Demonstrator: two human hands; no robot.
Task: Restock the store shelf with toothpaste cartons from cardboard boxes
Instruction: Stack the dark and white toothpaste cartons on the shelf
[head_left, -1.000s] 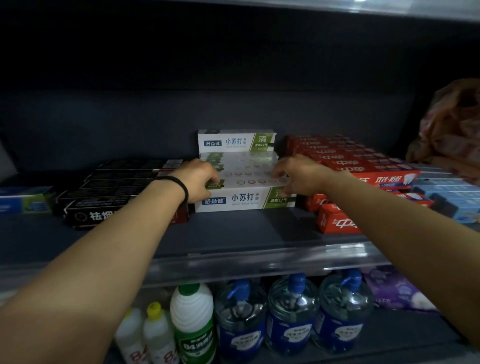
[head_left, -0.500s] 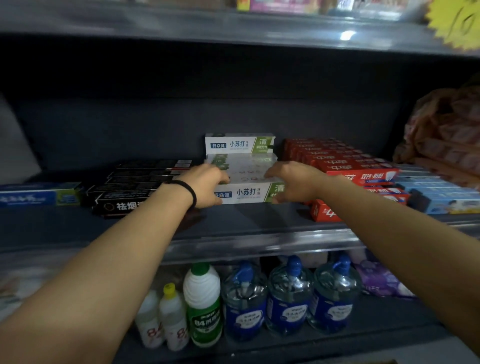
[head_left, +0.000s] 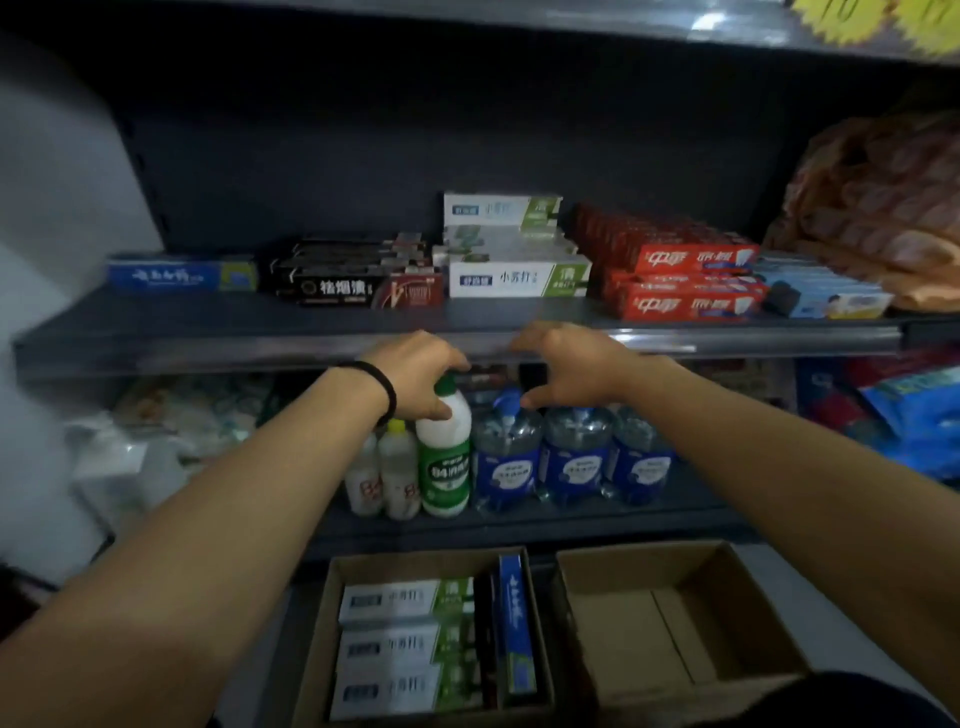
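The fingers of the left hand hang loosely curled and hold nothing; the fingers of the right hand are loose and bent too, also with nothing in them; both hands sit in the air just in front of the grey metal shelf edge, and I think that is because the job up there is done and they are heading down for more.

On the shelf the white and green toothpaste cartons lie flat in a neat stack with the printed side facing out, so a shopper can read them; black cartons lie just beside them on one side and red cartons on the other; one long blue carton lies further along by the black ones.

Down low the open brown cardboard box holds more white and green cartons and a blue one standing on its edge; the second brown cardboard box beside it shows only its bare bottom.

Half a second ago both hands were pressed on the ends of the front white and green carton, sliding it into line; now they have let go and pulled back off the shelf; the view has tipped down too, so the boxes show.
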